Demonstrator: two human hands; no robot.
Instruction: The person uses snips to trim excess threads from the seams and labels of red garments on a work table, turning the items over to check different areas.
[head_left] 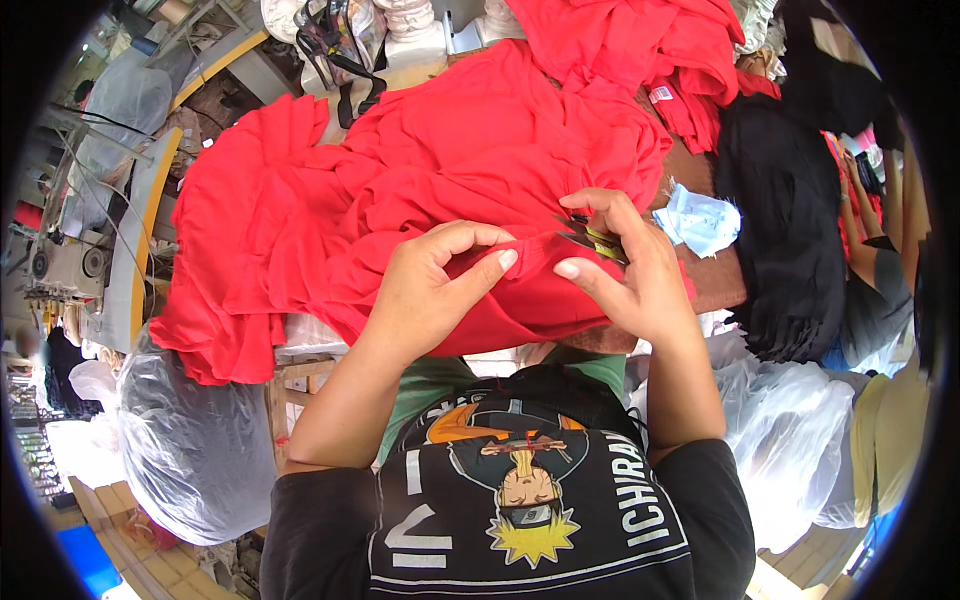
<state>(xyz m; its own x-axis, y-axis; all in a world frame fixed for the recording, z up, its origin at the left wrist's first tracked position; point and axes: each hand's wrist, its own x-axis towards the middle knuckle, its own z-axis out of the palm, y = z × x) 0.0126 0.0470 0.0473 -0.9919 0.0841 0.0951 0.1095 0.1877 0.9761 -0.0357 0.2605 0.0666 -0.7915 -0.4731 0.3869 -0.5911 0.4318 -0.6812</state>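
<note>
A large heap of red cloth (430, 150) lies in folds over the table in front of me. My left hand (425, 285) is closed, thumb and forefinger pinching a gathered edge of this cloth. Just to its right, my right hand (640, 270) holds small thread snips (597, 241) with yellow handles and dark blades. Their tips point left, close to the pinched edge; whether they touch the cloth I cannot tell. Part of the snips is hidden by the fingers.
A crumpled light-blue cloth scrap (700, 220) rests on the brown tabletop (725, 275). Black cloth (780, 220) hangs at the right. Clear plastic bags (190, 440) bulge at the left. A black strap (360, 95) lies at the far edge. Another person's arm (868, 225) shows at far right.
</note>
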